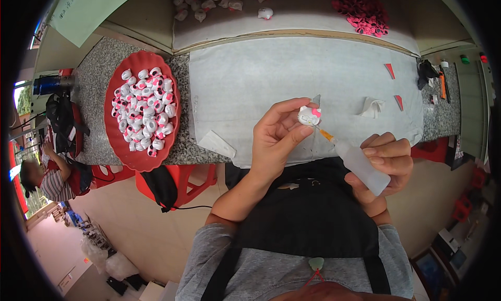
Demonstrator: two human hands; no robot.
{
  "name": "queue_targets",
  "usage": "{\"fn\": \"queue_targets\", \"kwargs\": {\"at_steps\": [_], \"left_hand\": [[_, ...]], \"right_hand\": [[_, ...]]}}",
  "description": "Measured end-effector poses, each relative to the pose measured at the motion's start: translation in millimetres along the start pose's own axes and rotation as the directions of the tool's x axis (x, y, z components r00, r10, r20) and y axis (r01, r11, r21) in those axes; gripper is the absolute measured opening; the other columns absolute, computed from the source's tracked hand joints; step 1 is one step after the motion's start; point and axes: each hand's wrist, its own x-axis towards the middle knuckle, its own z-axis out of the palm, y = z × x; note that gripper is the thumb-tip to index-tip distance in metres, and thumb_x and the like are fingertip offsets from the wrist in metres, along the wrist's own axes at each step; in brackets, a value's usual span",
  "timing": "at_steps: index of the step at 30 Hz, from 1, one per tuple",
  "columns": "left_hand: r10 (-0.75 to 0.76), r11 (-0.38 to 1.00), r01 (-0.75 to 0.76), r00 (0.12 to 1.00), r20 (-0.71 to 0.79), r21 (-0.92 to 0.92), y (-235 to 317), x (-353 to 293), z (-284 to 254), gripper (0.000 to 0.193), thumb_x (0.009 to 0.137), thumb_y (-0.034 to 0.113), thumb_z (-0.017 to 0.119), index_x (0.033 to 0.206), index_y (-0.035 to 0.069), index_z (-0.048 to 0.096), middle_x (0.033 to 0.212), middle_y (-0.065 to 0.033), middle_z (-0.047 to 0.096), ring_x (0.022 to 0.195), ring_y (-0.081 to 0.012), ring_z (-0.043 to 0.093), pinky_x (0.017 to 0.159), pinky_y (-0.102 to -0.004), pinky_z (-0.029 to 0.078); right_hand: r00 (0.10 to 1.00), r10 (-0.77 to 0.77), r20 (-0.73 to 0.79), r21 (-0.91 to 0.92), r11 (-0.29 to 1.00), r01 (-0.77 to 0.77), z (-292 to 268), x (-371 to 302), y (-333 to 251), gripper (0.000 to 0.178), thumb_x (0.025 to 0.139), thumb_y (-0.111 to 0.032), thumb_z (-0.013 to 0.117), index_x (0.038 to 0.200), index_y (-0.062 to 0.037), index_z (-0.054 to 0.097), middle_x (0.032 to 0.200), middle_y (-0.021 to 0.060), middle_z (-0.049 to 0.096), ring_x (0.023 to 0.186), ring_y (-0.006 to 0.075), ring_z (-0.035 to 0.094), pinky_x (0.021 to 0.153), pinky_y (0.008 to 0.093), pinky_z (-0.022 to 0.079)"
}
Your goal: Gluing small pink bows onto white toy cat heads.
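Note:
Between the thumb and fingers of my left hand (275, 136) is a small white cat-head figurine (308, 116) with a pink bow. My right hand (385, 162) is wrapped round a translucent squeeze bottle (362, 167) with an orange needle tip (326, 135). The thin needle reaches the lower edge of the figurine; whether it touches cannot be made out. Both hands are above the near edge of a white sheet (250, 87) on the worktop. A grey pointed piece (316, 99) shows just behind the figurine.
Left of the sheet stands a red scalloped tray (110, 118) heaped with similar figurines. A crumpled tissue (372, 107), red slips (398, 102) and a folded white paper (217, 144) lie on the sheet. The shelf behind holds more figurines (224, 1) and pink pieces (360, 11). Another person (55, 175) sits far left.

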Motion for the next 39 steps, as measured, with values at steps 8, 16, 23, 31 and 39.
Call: {"fn": "queue_targets", "kwargs": {"at_steps": [8,16,23,31,39], "left_hand": [[0.003,1.000,-0.003,1.000,-0.010,-0.005,0.4,-0.8,0.9,0.037,0.070,0.001,0.055,0.105,-0.001,0.043,0.098,-0.0146,0.050,0.091,-0.0184,0.050,0.079,-0.0338,0.042],[-0.026,1.000,0.026,1.000,-0.010,0.002,-1.5,-1.4,2.3,0.037,0.070,0.002,0.056,0.104,-0.001,0.043,0.097,-0.0143,0.051,0.088,-0.0179,0.051,0.079,-0.0327,0.042],[-0.047,0.999,0.047,0.999,0.011,-0.005,-2.5,-1.4,2.7,0.036,0.070,0.002,0.056,0.104,-0.001,0.043,0.098,-0.0143,0.050,0.088,-0.0179,0.051,0.079,-0.0318,0.042],[-0.042,0.999,0.042,0.999,0.013,-0.003,-5.3,-2.6,3.7,0.035,0.070,-0.001,0.055,0.104,-0.001,0.043,0.098,-0.0144,0.050,0.087,-0.0185,0.051,0.078,-0.0307,0.042],[0.084,0.979,-0.090,0.996,0.042,0.185,-7.7,-3.9,1.1,0.034,0.069,-0.007,0.053,0.102,-0.003,0.045,0.099,-0.0135,0.048,0.092,-0.0179,0.048,0.078,-0.0275,0.039]], "right_hand": [[1.000,-0.015,-0.001,-0.024,1.000,0.015,-3.2,0.4,-0.1,0.036,0.059,-0.014,0.071,0.080,-0.0068,0.042,0.076,0.0059,0.044,0.059,0.0127,0.043,0.050,0.0230,0.038],[1.000,0.001,-0.017,-0.047,0.999,-0.002,-5.2,-1.7,-0.1,0.036,0.060,-0.015,0.071,0.079,-0.0068,0.041,0.076,0.0057,0.043,0.059,0.0125,0.042,0.051,0.0234,0.039],[1.000,-0.002,-0.010,-0.031,1.000,0.001,-4.8,-2.4,0.6,0.035,0.060,-0.014,0.070,0.080,-0.0068,0.042,0.076,0.0056,0.043,0.059,0.0123,0.043,0.051,0.0235,0.039],[1.000,-0.003,0.009,-0.015,1.000,0.003,-5.5,-4.1,2.1,0.035,0.060,-0.013,0.070,0.081,-0.0074,0.043,0.077,0.0054,0.044,0.059,0.0119,0.043,0.051,0.0231,0.039],[1.000,0.010,0.008,-0.041,0.999,-0.010,-4.1,-3.3,1.3,0.035,0.060,-0.013,0.070,0.081,-0.0073,0.043,0.077,0.0054,0.044,0.059,0.0119,0.043,0.051,0.0227,0.039]]}}
